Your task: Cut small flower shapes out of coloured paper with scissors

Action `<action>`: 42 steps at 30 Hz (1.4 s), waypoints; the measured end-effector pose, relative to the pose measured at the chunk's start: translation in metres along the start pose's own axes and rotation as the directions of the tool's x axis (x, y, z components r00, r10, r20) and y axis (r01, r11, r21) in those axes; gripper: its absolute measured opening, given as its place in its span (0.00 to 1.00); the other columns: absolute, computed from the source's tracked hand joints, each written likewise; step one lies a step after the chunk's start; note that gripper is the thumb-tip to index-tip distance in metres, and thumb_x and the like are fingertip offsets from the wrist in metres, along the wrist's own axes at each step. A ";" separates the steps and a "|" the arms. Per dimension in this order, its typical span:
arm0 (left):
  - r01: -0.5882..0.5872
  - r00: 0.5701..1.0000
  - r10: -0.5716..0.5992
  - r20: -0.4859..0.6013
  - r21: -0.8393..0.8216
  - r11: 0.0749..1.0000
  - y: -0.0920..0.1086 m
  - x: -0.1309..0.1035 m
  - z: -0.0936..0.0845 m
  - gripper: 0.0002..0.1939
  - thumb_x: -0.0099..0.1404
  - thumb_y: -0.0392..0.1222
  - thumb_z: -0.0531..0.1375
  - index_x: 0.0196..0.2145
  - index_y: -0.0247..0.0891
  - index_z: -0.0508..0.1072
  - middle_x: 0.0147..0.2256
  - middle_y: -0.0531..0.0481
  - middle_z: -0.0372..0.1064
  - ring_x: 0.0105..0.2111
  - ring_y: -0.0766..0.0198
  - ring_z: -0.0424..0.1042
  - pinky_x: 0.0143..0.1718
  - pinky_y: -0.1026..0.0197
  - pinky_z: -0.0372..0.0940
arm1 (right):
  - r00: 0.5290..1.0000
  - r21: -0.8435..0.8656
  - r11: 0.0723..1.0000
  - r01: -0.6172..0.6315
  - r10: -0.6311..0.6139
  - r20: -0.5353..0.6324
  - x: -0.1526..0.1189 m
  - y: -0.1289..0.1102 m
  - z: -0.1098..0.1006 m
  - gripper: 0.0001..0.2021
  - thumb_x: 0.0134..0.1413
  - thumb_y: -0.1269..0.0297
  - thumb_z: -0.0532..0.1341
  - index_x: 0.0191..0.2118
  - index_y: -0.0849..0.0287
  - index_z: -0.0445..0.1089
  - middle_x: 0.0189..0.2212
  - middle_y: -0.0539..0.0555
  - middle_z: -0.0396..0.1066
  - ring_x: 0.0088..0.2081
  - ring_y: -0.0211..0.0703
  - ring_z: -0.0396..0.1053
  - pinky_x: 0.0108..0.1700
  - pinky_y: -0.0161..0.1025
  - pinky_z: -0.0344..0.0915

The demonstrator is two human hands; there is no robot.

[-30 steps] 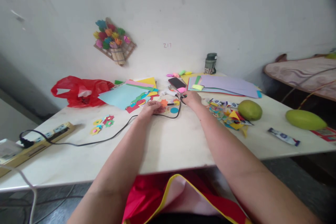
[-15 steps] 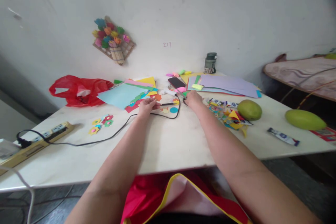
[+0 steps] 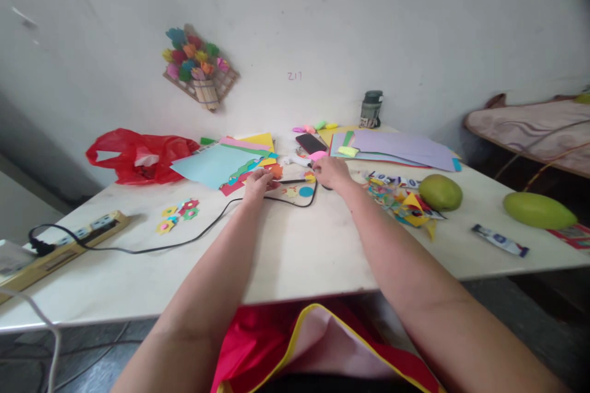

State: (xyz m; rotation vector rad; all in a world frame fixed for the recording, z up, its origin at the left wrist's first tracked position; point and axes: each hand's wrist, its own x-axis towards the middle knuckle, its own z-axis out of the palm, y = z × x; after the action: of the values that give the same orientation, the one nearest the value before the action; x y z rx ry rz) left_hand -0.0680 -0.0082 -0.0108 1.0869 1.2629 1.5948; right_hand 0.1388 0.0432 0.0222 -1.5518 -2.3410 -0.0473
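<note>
My left hand (image 3: 259, 184) is closed around the end of a slim dark pencil-like stick (image 3: 291, 182), which points right across small paper cutouts. My right hand (image 3: 332, 173) is curled, fingertips down, beside the cord end of a white glue gun (image 3: 297, 161); whatever it grips is hidden. A dark handle loop, seemingly of scissors (image 3: 326, 186), shows under that hand. A blue paper circle (image 3: 305, 191) lies between my hands. The glue gun's black cord (image 3: 221, 221) loops past them to the left.
Coloured sheets (image 3: 203, 167) and a red plastic bag (image 3: 142, 159) lie left; more sheets (image 3: 405, 148), a phone (image 3: 311, 143) and a green bottle (image 3: 371, 109) stand behind. Paper scraps (image 3: 405, 206), mangoes (image 3: 440, 192) and a tube (image 3: 500, 241) sit right. A power strip (image 3: 92, 233) is left.
My right hand has shifted left and slightly nearer the glue gun, covering the scissors that showed before. My left hand keeps the stick in nearly the same spot.
</note>
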 end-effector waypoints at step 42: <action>0.132 0.952 -0.086 0.295 -0.138 0.982 0.003 -0.006 0.002 0.12 0.46 0.40 0.66 0.28 0.33 0.70 0.23 0.52 0.68 0.24 0.63 0.73 0.28 0.62 0.67 | 0.988 0.884 0.455 -0.108 -0.046 0.145 0.007 -0.013 0.026 0.05 0.46 0.75 0.61 0.23 0.63 0.73 0.25 0.53 0.76 0.26 0.35 0.70 0.34 0.32 0.66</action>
State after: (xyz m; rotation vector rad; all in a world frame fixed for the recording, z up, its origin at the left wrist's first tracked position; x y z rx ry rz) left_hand -0.0648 -0.0140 -0.0084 1.0854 0.9704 1.3695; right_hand 0.1180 0.0493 0.0012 -1.0101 -1.8244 1.1783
